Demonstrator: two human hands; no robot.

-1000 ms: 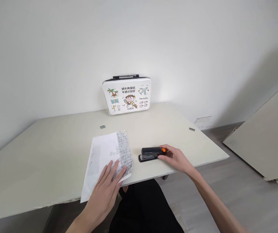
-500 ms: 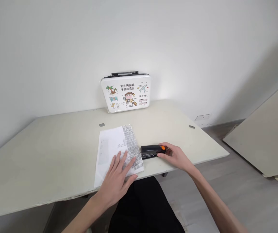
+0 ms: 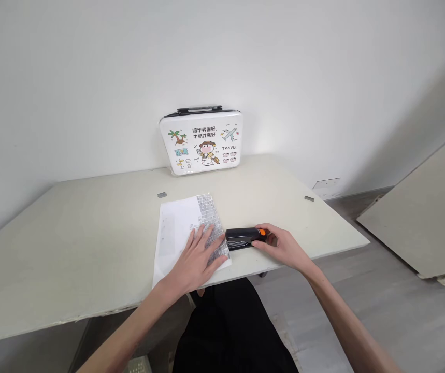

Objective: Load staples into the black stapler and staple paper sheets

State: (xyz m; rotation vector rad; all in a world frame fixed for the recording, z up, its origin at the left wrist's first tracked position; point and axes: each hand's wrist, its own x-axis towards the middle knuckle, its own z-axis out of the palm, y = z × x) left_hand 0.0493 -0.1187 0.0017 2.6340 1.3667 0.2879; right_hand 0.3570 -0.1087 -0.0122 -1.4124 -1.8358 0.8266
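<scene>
My left hand lies flat, fingers spread, on a stack of paper near the table's front edge. The top sheet is white with a dense grey printed strip down its right side. My right hand grips the rear end of a black stapler with an orange part, thumb on the near side and fingers on the far side. The stapler lies on its base on the table, its front end at the right edge of the paper. Whether the paper sits between its jaws I cannot tell.
A white case with cartoon pictures and a black handle leans against the wall at the back of the table. Small grey strips of staples lie beyond the paper, and another staple strip is near the right edge.
My left hand has slid a little up and to the right over the paper. My right hand keeps its hold on the stapler. The view has shifted slightly.
</scene>
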